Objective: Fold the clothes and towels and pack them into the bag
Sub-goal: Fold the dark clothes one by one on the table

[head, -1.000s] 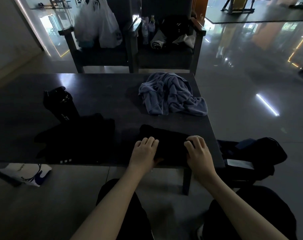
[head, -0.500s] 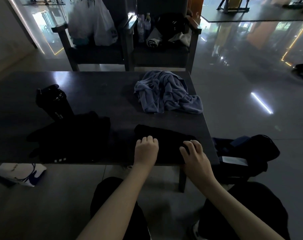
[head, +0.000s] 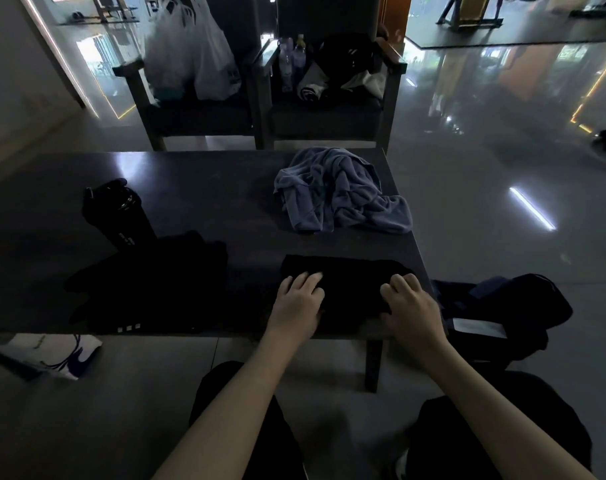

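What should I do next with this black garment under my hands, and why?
Probably lift the folded black garment into the bag on the floor at your right: it looks compactly folded, and your left hand and right hand rest on it.

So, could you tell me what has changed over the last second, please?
The left hand has uncurled its fingers and slid them forward, flat onto the folded black garment. The right hand stays on the garment's right end, fingers bent; whether it grips is unclear. Nothing was picked up or let go. The blue towel, black bottle and bag lie as before.
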Demonstrator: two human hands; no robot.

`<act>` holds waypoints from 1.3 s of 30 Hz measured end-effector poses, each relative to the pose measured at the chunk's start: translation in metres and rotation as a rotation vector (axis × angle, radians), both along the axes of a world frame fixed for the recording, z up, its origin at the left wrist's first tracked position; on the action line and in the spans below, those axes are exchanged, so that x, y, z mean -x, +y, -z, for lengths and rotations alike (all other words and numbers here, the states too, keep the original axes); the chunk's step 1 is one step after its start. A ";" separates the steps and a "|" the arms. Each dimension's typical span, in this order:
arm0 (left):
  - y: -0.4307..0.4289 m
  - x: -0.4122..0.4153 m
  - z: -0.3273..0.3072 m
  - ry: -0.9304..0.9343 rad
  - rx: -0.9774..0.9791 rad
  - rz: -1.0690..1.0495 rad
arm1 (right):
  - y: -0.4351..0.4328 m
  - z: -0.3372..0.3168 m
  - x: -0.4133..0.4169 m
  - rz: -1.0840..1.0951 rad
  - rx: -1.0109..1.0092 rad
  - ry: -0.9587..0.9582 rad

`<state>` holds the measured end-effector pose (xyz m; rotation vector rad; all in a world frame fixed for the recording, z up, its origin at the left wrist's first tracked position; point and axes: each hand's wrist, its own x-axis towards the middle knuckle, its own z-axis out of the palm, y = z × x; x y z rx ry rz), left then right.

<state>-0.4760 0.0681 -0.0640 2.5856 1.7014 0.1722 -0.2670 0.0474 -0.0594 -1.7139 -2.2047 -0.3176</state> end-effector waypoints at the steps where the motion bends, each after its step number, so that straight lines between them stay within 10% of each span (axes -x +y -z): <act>1: 0.000 0.001 0.001 -0.012 0.022 0.002 | 0.000 -0.003 0.001 0.024 -0.015 -0.022; 5: -0.003 -0.001 0.008 -0.028 0.017 -0.051 | 0.020 -0.029 0.016 0.148 -0.071 0.083; 12: 0.004 -0.009 -0.006 -0.106 -0.145 -0.119 | 0.039 0.000 0.032 0.137 0.397 0.006; 18: 0.024 -0.040 -0.003 -0.123 0.104 -0.081 | 0.036 0.007 0.024 0.110 0.391 0.032; 39: 0.016 -0.007 0.010 0.047 0.359 -0.190 | 0.024 -0.001 0.013 0.290 0.449 0.752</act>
